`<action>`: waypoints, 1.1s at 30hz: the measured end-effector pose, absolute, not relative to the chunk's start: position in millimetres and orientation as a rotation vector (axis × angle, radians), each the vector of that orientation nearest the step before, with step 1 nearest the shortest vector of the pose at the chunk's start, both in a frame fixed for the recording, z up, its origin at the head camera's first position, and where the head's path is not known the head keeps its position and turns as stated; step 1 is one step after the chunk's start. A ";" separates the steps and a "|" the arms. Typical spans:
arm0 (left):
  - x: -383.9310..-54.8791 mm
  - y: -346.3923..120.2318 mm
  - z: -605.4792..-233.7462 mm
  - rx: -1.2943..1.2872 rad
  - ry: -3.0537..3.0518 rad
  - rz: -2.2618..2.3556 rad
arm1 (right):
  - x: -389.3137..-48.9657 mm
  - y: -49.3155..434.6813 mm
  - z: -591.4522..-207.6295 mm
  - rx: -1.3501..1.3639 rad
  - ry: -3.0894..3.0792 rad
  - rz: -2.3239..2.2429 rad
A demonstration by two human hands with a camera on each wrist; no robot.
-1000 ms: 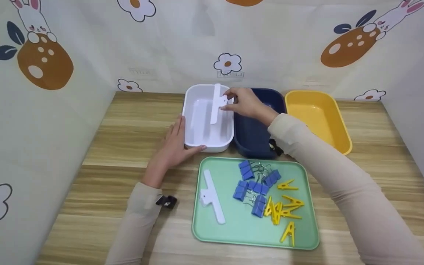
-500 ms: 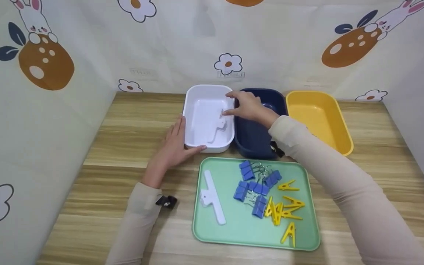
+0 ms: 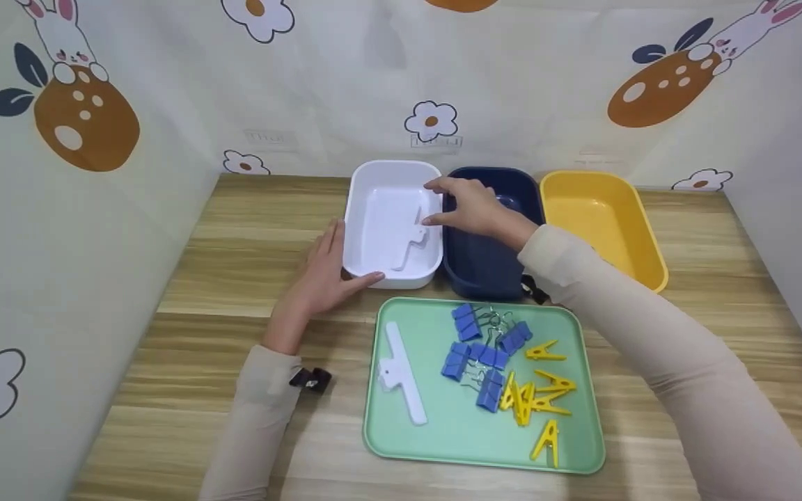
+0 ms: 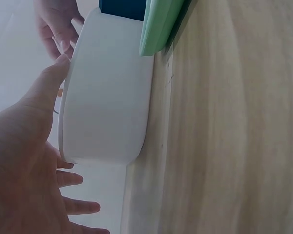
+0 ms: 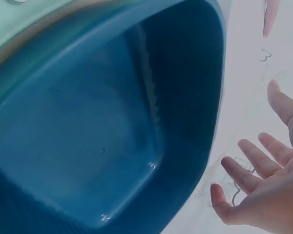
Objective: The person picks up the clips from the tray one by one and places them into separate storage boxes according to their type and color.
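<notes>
Right grip [image 3: 474, 205]: spread, holding nothing, over the right of the white bin [image 3: 380, 223], upper centre; a white clip [image 3: 415, 240] lies inside. Left grip [image 3: 321, 275]: spread, steadying the bin. Set-down appears complete; the next move calls for lifting away. Lower-centre tray [image 3: 443, 438]: second white clip [image 3: 403, 376], blue binder clips [image 3: 457, 360], yellow pegs [image 3: 546, 442]. Right sleeve [image 3: 624, 320] partly screens the yellow bin [image 3: 599, 229].

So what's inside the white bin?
A white clip lies in the white bin, toward its right side. The right hand covers part of that side; what it hides can't be seen.
</notes>
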State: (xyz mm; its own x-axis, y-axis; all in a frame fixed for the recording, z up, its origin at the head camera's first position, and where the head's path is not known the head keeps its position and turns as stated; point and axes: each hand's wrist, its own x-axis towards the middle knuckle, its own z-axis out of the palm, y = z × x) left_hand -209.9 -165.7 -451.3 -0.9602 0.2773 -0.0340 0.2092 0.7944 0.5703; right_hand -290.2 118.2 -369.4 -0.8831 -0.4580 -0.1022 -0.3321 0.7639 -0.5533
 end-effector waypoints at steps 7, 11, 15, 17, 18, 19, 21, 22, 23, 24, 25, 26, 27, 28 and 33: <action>-210.7 -167.6 -456.4 0.381 2.870 0.861 | -274.8 124.5 -371.9 -0.743 2.723 -0.876; -209.7 -165.4 -453.2 0.356 2.871 0.805 | -262.5 127.0 -372.0 -0.837 2.708 -0.916; -210.1 -164.2 -452.2 0.352 2.880 0.778 | -250.1 127.1 -372.3 -0.930 2.678 -0.958; -210.3 -163.8 -452.1 0.352 2.884 0.775 | -245.3 126.1 -373.0 -0.953 2.661 -0.975; -210.4 -163.7 -452.1 0.352 2.884 0.774 | -243.4 125.6 -373.5 -0.961 2.653 -0.981; -210.4 -163.5 -452.0 0.351 2.886 0.771 | -241.7 125.1 -374.2 -0.967 2.646 -0.985; -210.1 -163.4 -451.4 0.347 2.892 0.763 | -237.8 124.1 -374.8 -0.960 2.625 -0.995; -210.0 -163.4 -451.1 0.346 2.894 0.759 | -236.1 123.7 -375.2 -0.957 2.620 -0.995; -209.9 -163.6 -451.0 0.345 2.896 0.752 | -234.4 123.3 -375.6 -0.954 2.613 -0.996; -210.0 -163.7 -451.0 0.344 2.899 0.746 | -232.4 123.2 -375.6 -0.953 2.610 -0.993; -209.9 -163.7 -451.0 0.340 2.902 0.741 | -230.7 123.3 -376.2 -0.951 2.608 -0.991; -209.9 -163.8 -451.0 0.339 2.904 0.737 | -228.6 123.1 -376.3 -0.946 2.603 -0.991; -209.9 -163.8 -451.1 0.337 2.904 0.736 | -227.0 123.0 -376.9 -0.947 2.602 -0.987; -209.9 -163.9 -451.3 0.339 2.906 0.736 | -225.2 123.0 -377.6 -0.952 2.601 -0.983; -210.3 -163.6 -451.7 0.347 2.915 0.739 | -215.9 122.3 -379.4 -0.973 2.571 -0.975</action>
